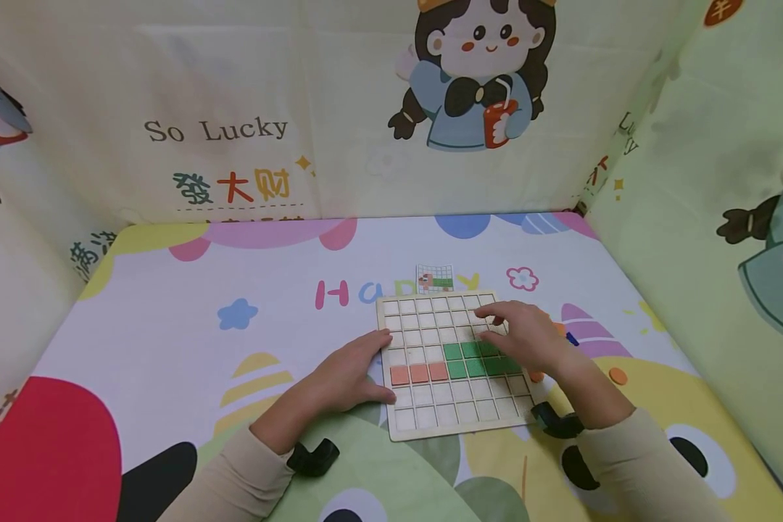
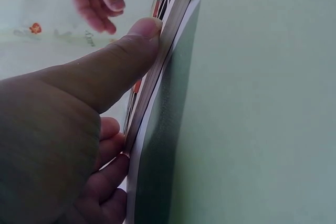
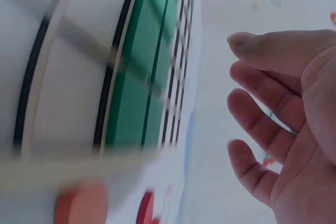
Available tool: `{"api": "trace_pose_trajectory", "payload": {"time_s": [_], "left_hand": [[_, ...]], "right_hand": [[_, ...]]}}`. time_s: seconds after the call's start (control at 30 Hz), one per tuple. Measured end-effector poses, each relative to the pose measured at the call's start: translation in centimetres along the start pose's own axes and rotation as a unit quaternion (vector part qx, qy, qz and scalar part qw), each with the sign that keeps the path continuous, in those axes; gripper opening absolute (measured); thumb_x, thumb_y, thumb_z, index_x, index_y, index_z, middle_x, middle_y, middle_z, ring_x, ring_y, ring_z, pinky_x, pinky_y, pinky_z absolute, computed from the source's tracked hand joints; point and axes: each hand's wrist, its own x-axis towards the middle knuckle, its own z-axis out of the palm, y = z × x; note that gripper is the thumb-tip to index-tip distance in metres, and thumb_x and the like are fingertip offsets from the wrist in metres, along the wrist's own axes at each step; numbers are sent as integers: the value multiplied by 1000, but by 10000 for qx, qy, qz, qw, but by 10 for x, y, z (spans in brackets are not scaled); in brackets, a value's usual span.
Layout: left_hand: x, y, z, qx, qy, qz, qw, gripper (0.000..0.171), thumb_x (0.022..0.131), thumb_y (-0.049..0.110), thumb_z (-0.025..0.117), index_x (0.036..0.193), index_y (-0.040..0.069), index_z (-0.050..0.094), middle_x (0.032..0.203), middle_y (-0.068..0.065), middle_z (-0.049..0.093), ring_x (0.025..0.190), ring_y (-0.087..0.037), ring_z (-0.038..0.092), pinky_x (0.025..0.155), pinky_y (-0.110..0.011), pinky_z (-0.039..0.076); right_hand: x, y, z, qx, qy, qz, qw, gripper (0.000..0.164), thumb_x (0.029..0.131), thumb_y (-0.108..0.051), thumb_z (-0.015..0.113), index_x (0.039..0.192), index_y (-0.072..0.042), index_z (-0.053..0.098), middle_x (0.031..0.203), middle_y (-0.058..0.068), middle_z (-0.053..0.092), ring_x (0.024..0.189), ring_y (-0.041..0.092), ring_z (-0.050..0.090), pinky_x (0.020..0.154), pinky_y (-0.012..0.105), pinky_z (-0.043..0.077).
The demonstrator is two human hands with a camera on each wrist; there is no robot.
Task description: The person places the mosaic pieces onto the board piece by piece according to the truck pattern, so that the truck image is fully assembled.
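A light wooden grid board lies on the table, with a row of salmon-coloured square tiles and a block of green square tiles set in its cells. My left hand rests against the board's left side, thumb and fingertips spread along the edge. The left wrist view shows that thumb pressing on the rim. Over the right part of the board hovers my right hand, covering some cells. Its fingers are loosely bent with nothing between them, as the right wrist view also shows.
A small card with a coloured grid picture lies just behind the board. Right of the board are an orange round piece, another orange piece and a blue piece. Printed cloth walls stand around the table.
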Motion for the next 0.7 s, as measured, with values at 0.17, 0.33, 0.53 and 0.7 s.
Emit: {"api": "trace_pose_trajectory", "payload": {"time_s": [0.17, 0.33, 0.53, 0.7], "left_hand": [[0, 0, 0, 65, -14, -21, 10000, 92, 80, 35, 86, 151, 0, 39, 156, -12, 39, 144, -29, 34, 115, -44, 32], [0, 0, 0, 99, -13, -10, 10000, 91, 80, 36, 86, 150, 0, 40, 156, -12, 39, 144, -29, 34, 115, -44, 32], [1, -1, 0, 103, 2, 37, 9999, 91, 80, 36, 85, 150, -1, 40, 155, -13, 39, 143, -30, 34, 115, -44, 32], [1, -1, 0, 119, 2, 16, 9999, 91, 80, 36, 86, 150, 0, 40, 155, -12, 39, 143, -29, 35, 115, -44, 32]], "right_hand": [[-4, 23, -6, -32, 68, 477, 9988, 37, 93, -15, 70, 127, -3, 67, 113, 15, 69, 96, 33, 63, 80, 48, 54], [-9, 43, -6, -67, 86, 773, 9969, 38, 92, -16, 69, 127, -2, 66, 114, 18, 68, 96, 33, 62, 83, 50, 54], [-13, 57, -7, 57, -37, 929, 9957, 39, 93, -15, 70, 128, 2, 64, 114, 18, 69, 98, 34, 62, 84, 49, 54], [-14, 62, -6, 63, -26, 946, 9955, 38, 93, -11, 69, 127, 4, 64, 114, 18, 70, 101, 35, 63, 90, 53, 51]]}}
